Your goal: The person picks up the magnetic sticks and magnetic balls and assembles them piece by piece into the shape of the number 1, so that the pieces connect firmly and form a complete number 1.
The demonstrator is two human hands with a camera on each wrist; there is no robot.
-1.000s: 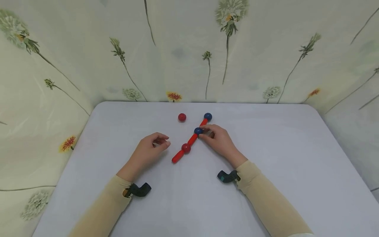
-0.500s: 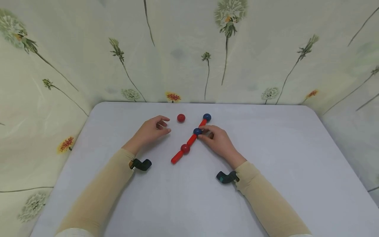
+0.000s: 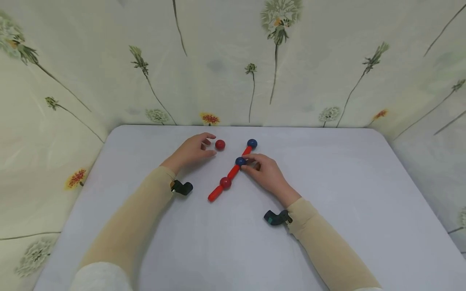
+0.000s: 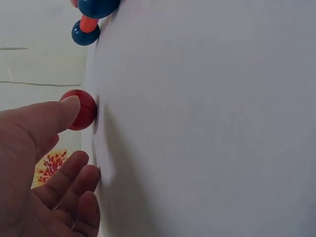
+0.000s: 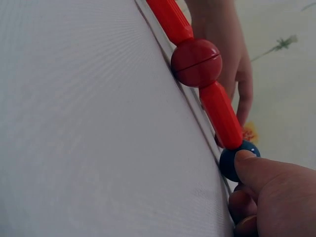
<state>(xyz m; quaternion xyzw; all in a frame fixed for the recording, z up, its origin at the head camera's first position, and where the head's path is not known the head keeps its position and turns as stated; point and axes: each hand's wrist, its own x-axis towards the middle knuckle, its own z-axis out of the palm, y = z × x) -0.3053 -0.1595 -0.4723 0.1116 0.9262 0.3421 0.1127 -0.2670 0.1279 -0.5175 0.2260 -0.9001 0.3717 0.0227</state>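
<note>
A chain of red rods and balls lies slantwise on the white table. Its near end is a red rod, followed by a red ball, another rod, a blue ball, a further rod and a second blue ball at the far end. My right hand pinches the middle blue ball between thumb and fingers. Left of the chain's far end lies a loose red ball. My left hand is just left of it, thumb and fingers spread apart; the left wrist view shows the thumb overlapping the ball, contact unclear.
The white table ends at a back edge against a curtain printed with dandelions. A dark wrist-camera mount sits at the left wrist, another mount at the right.
My left hand has moved forward and right, from beside the chain's near part to the loose red ball. The right hand keeps its pinch on the middle blue ball.
</note>
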